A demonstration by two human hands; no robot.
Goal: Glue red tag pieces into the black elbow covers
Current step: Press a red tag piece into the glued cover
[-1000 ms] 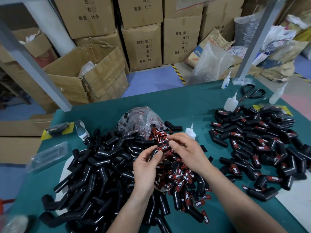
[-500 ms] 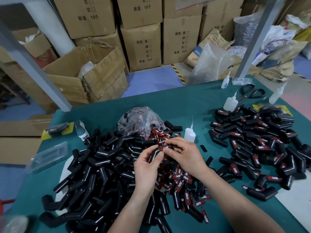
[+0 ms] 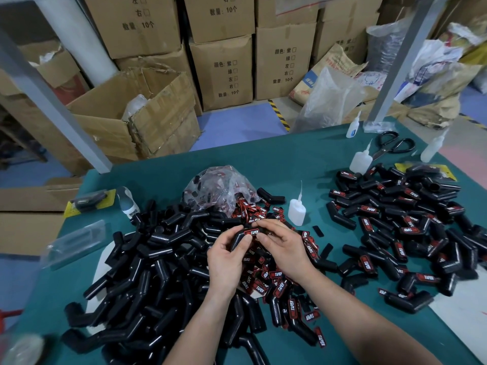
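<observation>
My left hand grips a black elbow cover above the middle of the table. My right hand pinches a red tag onto the top of that cover, thumb and fingers curled round it. Under both hands lies a heap of loose red tags. A big pile of bare black covers spreads to the left. A pile of covers with red tags on them lies to the right. A white glue bottle stands just behind my right hand.
A clear plastic bag of tags sits behind the hands. More glue bottles and black scissors are at the back right. A clear plastic package lies at the left edge. Cardboard boxes stand beyond the green table.
My right hand has come in closer to my left and now presses the red tag down on the cover. The glue bottle behind it shows more fully.
</observation>
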